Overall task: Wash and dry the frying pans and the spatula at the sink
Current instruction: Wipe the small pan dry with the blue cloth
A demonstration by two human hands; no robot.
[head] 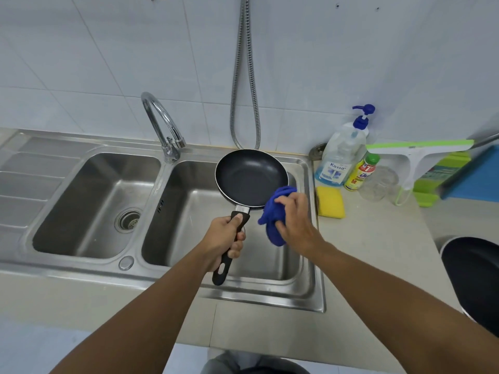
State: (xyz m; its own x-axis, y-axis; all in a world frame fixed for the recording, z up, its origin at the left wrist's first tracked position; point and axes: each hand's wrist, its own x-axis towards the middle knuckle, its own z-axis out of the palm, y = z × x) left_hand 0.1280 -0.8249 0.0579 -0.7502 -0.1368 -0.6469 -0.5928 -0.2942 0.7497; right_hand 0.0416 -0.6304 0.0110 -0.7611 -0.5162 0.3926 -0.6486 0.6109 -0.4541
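White tiles back a steel double sink (89,265). Centre frame, the left hand (224,240) wraps the handle of a small black non-stick frying pan (251,178), held over the right basin. The right hand (295,215) clutches a bunched blue cloth (274,211) at the pan's rim. A wet handle could slip and drop the pan into the basin. A clear pump bottle (339,157) at right reads "Kasso"; a second black pan (475,279) waits at the right edge.

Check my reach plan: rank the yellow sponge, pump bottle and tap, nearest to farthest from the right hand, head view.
1. Yellow sponge, on the counter beside the right hand.
2. Pump bottle, behind the sponge, by the wall.
3. Tap, left, between the basins.
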